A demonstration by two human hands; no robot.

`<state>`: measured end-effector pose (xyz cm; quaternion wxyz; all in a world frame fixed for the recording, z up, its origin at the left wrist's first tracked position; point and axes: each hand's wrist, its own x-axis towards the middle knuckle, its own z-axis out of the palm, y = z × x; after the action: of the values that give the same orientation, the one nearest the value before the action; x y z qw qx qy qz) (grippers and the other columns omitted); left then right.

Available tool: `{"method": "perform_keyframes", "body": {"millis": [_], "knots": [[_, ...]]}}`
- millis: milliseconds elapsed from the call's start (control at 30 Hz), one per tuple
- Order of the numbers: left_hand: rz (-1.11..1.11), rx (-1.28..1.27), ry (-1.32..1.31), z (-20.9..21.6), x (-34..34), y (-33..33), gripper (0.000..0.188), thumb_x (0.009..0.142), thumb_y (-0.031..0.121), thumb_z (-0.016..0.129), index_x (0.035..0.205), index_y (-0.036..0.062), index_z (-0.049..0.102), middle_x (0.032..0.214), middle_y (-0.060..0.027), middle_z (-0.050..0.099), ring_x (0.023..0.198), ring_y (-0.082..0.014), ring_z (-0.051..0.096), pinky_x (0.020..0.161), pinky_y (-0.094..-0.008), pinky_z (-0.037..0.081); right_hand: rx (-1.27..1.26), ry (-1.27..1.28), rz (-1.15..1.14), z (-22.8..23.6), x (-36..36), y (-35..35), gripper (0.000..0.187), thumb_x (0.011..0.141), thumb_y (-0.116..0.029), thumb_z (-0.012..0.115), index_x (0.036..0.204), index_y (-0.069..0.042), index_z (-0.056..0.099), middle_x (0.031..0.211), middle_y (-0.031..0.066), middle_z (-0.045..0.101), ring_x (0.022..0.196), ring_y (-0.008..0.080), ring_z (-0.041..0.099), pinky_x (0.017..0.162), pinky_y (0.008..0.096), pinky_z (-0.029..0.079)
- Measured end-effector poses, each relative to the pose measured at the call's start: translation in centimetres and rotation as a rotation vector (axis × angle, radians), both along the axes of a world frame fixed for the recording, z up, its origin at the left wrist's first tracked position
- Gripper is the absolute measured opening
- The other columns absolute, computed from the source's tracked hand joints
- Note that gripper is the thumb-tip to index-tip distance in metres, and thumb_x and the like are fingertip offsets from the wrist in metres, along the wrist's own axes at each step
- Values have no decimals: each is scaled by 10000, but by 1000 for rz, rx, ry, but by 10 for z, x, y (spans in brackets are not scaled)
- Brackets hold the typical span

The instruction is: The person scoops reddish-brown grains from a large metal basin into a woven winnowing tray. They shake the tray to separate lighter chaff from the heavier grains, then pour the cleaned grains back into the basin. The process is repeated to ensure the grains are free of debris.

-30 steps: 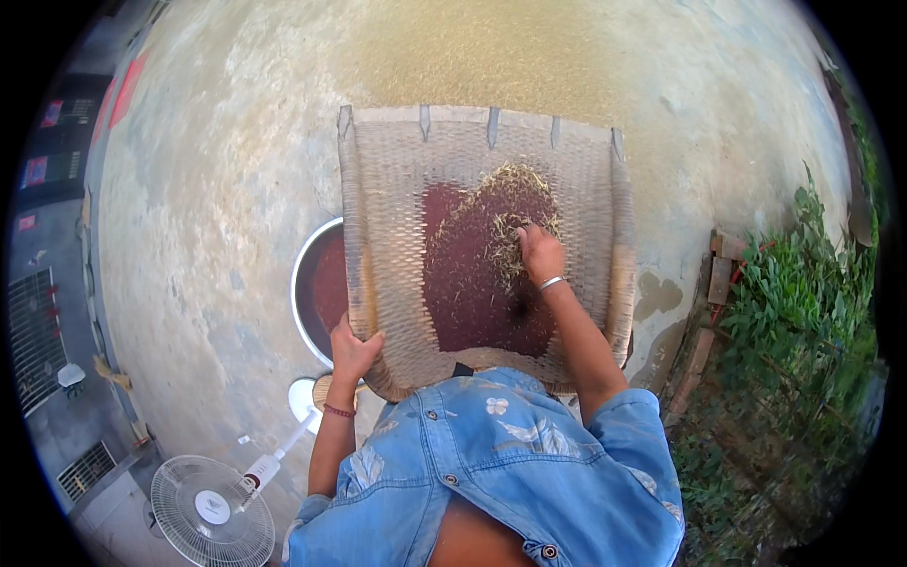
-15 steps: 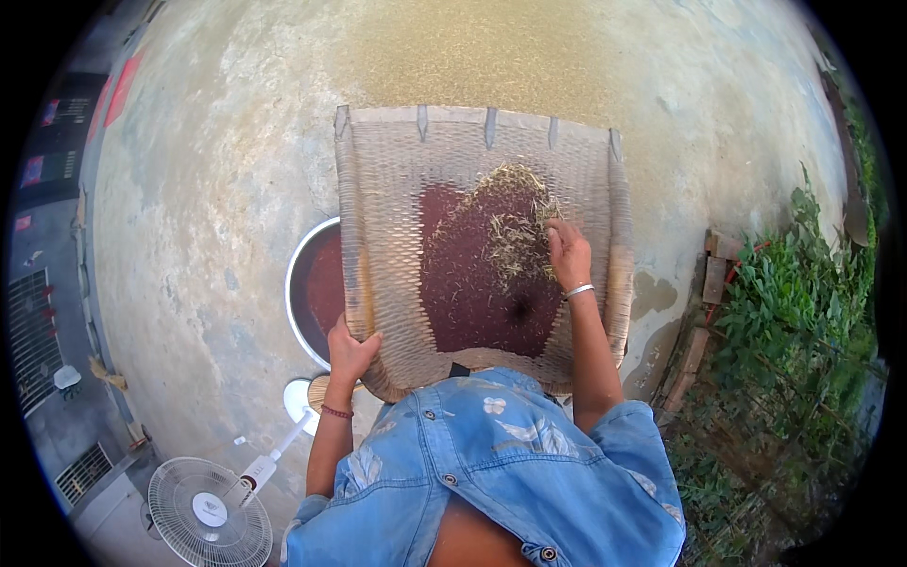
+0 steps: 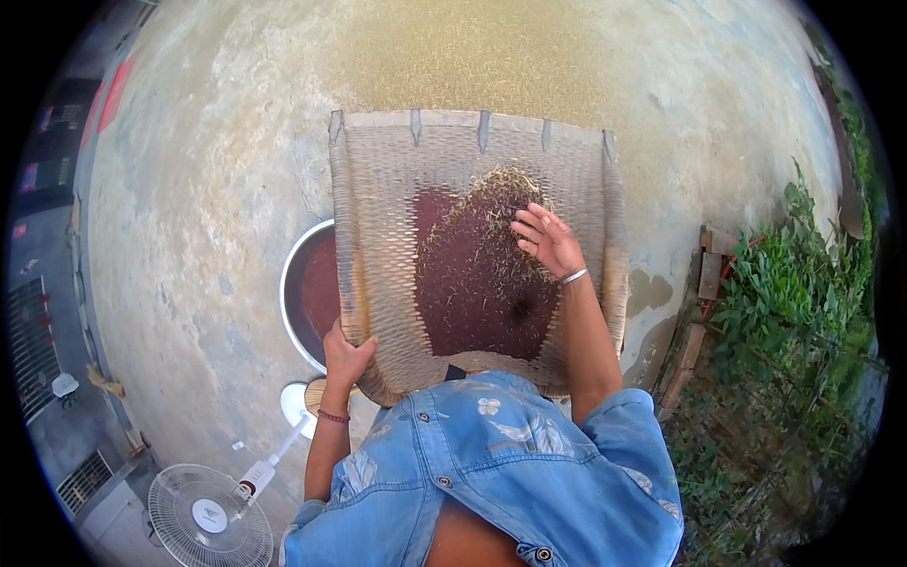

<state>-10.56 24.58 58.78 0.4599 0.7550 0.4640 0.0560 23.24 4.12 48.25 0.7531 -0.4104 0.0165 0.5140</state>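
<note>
A woven winnowing basket (image 3: 380, 217) lies in front of my body, its flat open edge facing away from me. Small dark red seeds (image 3: 472, 317) cover its middle, with pale straw bits and chaff (image 3: 501, 184) heaped toward the far right side. My left hand (image 3: 348, 356) is closed around the basket's left rim, its fingers partly hidden under the edge. Over the chaff, my right hand (image 3: 552, 244) has its fingers stretched out and slightly apart, with nothing held in them.
A round metal basin (image 3: 283, 295) with more dark red seeds stands partly under the basket's left side. A white fan (image 3: 210, 515) is at the lower left. Bricks (image 3: 710, 276) border green plants (image 3: 803, 283) on the right. Chaff (image 3: 482, 57) is scattered on the concrete beyond the basket.
My right hand has opened from a closed shape and shifted slightly left over the heap. The straw clump by its fingers looks more spread out. My left hand keeps its grip.
</note>
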Motion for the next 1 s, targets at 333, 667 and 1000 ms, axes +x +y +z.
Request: {"method": "perform_keyframes", "body": {"millis": [333, 667, 1000], "knots": [[-2, 18, 4, -2, 0, -3, 406, 607, 86, 688, 958, -71, 557, 840, -177, 647, 777, -260, 644, 725, -330, 489, -440, 44, 328, -7, -1, -45, 314, 947, -222, 445, 1179, -18, 504, 1069, 144, 612, 898, 258, 641, 699, 343, 544], [10, -2, -3, -5, -4, -2, 411, 609, 86, 690, 965, -69, 558, 857, -181, 649, 795, -267, 647, 730, -331, 491, -177, 33, 480, 6, 6, -30, 330, 931, -248, 487, 1170, -22, 514, 1046, 124, 623, 952, 250, 625, 735, 354, 541], [-17, -2, -22, -8, -4, 2, 414, 604, 81, 686, 968, -71, 557, 857, -184, 649, 792, -279, 649, 725, -335, 494, -137, -71, -3, -13, 43, 16, 352, 933, -198, 478, 1231, -11, 463, 1175, 157, 558, 1028, 277, 589, 797, 374, 526]]}}
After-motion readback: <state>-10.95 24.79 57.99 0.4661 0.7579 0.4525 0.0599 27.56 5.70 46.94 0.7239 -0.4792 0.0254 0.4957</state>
